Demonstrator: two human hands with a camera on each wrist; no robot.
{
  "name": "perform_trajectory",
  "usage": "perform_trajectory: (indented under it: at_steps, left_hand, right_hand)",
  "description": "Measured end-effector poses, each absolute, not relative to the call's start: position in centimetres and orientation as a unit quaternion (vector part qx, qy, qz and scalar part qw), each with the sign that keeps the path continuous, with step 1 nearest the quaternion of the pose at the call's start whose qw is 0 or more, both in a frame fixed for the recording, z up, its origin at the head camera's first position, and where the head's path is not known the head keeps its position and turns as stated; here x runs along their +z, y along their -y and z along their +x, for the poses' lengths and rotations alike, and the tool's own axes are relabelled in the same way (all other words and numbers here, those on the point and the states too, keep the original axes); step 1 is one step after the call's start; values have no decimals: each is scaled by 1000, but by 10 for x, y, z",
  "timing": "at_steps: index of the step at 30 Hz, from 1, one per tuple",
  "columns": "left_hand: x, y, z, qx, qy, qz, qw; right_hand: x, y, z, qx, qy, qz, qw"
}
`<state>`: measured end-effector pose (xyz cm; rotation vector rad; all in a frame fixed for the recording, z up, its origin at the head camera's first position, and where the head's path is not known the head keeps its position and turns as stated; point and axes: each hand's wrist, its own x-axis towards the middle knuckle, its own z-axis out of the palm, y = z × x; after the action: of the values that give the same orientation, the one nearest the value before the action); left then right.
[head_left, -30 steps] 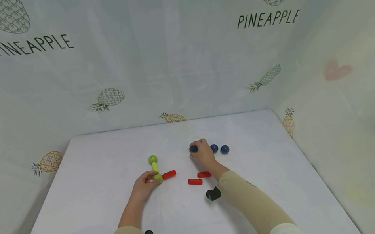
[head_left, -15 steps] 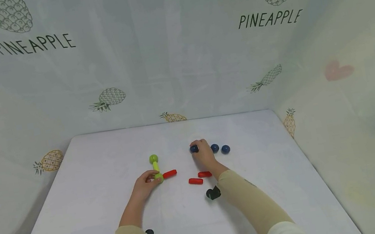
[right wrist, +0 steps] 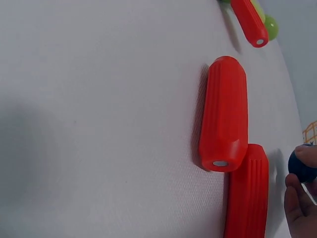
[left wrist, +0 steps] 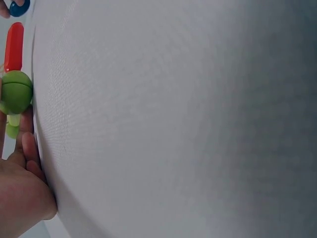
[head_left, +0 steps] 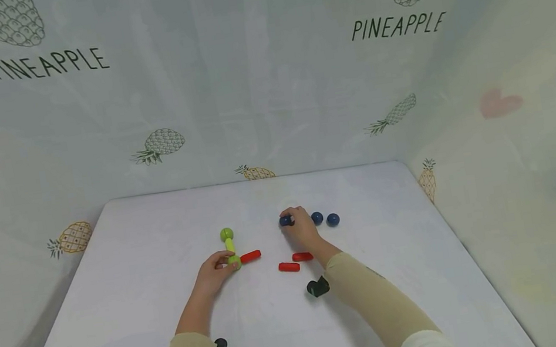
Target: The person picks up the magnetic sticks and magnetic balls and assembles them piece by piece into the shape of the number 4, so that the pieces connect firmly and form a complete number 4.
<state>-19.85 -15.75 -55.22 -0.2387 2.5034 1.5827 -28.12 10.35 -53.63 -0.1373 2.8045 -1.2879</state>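
My left hand [head_left: 214, 272] grips a green ball [left wrist: 17, 93], with thumb and fingers on either side of it. From this ball a yellow-green rod [head_left: 230, 245] runs away from me to a second green ball [head_left: 226, 234]. A red magnetic rod [head_left: 251, 256] with ridged sides points right from the held ball, its end touching it. Farther right, my right hand [head_left: 303, 230] pinches a dark blue ball [right wrist: 300, 168] between thumb and fingers. Partly behind that hand lie two more blue balls [head_left: 317, 218], [head_left: 333, 219] side by side.
Two loose red rods [head_left: 289, 267], [right wrist: 247, 193] lie near each other between the hands, with pale metal visible on one end. Small black objects [head_left: 318, 287] show beside both sleeves. A pineapple-print curtain [head_left: 265, 80] stands behind the white table [head_left: 156, 214].
Both hands keep their holds, on the green ball and the blue ball. Only a slight shift of the whole head view shows; the rods and balls stay in place.
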Motion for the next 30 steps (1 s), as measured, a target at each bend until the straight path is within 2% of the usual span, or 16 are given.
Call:
perform_trajectory:
  at_steps: [30]
  left_hand:
    - [-557, 157, -203, 522, -845, -83, 83]
  right_hand:
    - [-535, -98, -256, -429, -896, -75, 90]
